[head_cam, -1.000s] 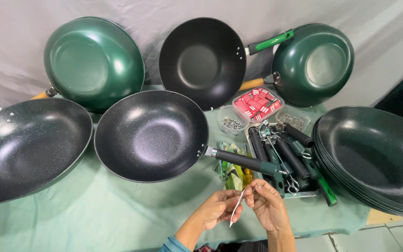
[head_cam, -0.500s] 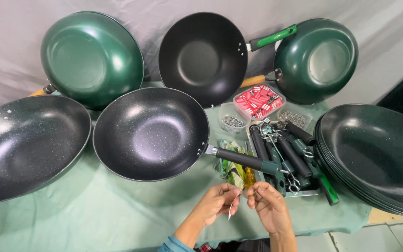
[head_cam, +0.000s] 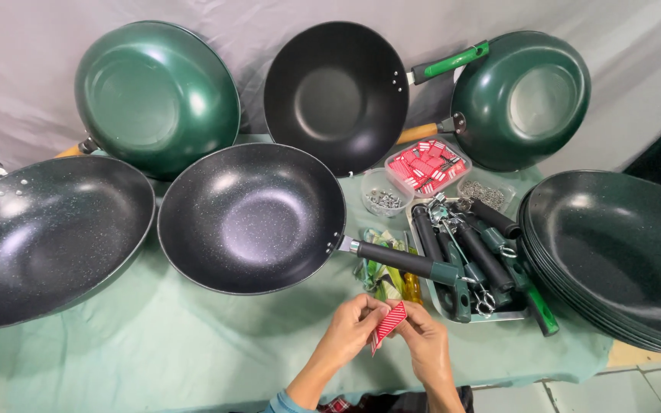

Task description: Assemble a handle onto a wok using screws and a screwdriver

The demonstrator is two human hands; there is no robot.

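Observation:
Both my hands meet at the table's near edge on a small red-and-white striped packet point(head_cam: 389, 323). My left hand point(head_cam: 352, 333) pinches its left side, and my right hand point(head_cam: 424, 343) grips its right side. Just beyond them lies a black wok point(head_cam: 252, 216) with a black and green handle point(head_cam: 415, 265) pointing right. A tray point(head_cam: 428, 292) of loose pan handles point(head_cam: 483, 252) sits just past my right hand.
A stack of black woks point(head_cam: 620, 252) stands at the right, another black wok point(head_cam: 43, 233) at the left. Two green woks point(head_cam: 154, 95) point(head_cam: 520, 98) and a black one point(head_cam: 336, 90) lean at the back. Tubs hold red packets point(head_cam: 428, 166) and screws point(head_cam: 383, 199). Green cloth point(head_cam: 154, 344) covers the table.
My hands have come closer together on the striped packet and lowered it slightly; it now shows its red striped face. The view has shifted a little.

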